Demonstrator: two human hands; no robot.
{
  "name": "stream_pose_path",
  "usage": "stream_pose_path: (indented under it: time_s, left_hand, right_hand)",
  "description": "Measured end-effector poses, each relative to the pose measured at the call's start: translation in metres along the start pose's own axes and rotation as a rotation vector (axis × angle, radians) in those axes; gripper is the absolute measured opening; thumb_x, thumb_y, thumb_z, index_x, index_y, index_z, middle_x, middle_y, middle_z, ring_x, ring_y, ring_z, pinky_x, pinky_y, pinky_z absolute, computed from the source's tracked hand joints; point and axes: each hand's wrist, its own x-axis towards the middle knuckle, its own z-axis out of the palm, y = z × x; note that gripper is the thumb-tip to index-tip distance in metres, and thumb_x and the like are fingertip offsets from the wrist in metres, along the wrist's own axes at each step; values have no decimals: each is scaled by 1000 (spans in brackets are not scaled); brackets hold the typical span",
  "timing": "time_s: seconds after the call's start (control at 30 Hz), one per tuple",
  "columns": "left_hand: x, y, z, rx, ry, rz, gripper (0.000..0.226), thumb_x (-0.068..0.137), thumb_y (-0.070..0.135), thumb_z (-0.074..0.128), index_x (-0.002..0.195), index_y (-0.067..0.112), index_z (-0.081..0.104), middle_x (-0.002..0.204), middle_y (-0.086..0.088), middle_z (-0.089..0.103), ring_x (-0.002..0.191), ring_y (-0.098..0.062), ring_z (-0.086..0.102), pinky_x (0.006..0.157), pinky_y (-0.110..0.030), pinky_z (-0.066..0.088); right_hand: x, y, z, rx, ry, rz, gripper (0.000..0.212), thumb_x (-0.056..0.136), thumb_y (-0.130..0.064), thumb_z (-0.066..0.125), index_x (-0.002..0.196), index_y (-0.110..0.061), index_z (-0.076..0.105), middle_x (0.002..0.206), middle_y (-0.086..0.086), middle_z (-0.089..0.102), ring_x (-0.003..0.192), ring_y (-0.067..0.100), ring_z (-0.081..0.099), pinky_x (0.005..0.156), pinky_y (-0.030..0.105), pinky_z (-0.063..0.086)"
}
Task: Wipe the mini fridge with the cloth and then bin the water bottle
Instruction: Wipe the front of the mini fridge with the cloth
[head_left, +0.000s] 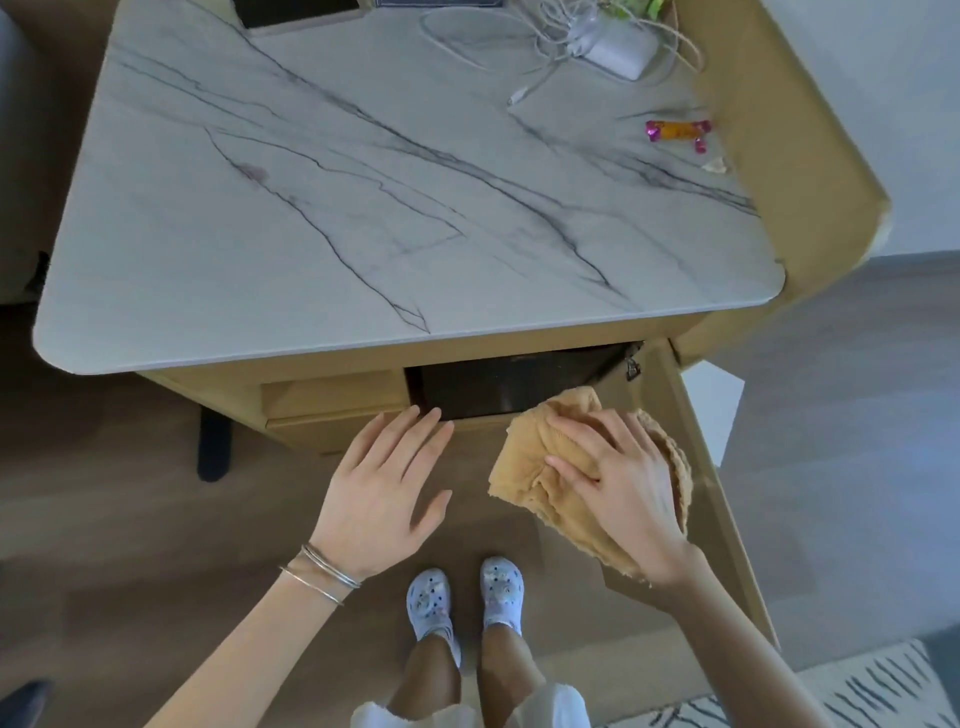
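The black mini fridge sits in a wooden cabinet under the marble countertop; only its dark top edge shows. My right hand presses a crumpled tan cloth just in front of and below the fridge's top. My left hand hovers flat with fingers spread, its fingertips near the fridge's left front edge. No water bottle is in view.
The cabinet door stands swung out to the right. A drawer front lies left of the fridge. On the counter's far right lie a white charger with cables and a pink-orange snack wrapper. My feet stand on the wooden floor; a patterned rug is at lower right.
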Motion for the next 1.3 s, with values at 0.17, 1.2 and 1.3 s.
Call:
stream_pose_path:
  time_s: [0.17,1.2,1.3]
  left_hand:
    - [5,-7,68,40,25,-23,56,89,44,46,132,10,59,138,-9,57,130,-28,51,107,-48,39]
    - [78,-147,416,443,552,30,59,92,35,46,143,5,45,153,-13,38,144,-27,29,118,-47,23]
    - [82,-153,415,479,562,47,59,92,35,45,142,4,46,153,-13,38,144,-26,30,119,-44,21]
  right_hand:
    - [-21,36,73,47,22,-3,28,86,-42,59,109,-29,68,99,-5,60,85,16,56,75,35,52]
    - [20,177,435,47,697,-359,23,90,-25,61,109,-16,69,113,0,67,95,22,57,83,36,48]
    - [49,165,430,23,737,-382,24,92,-23,58,113,-20,67,110,1,67,93,21,57,80,35,49]
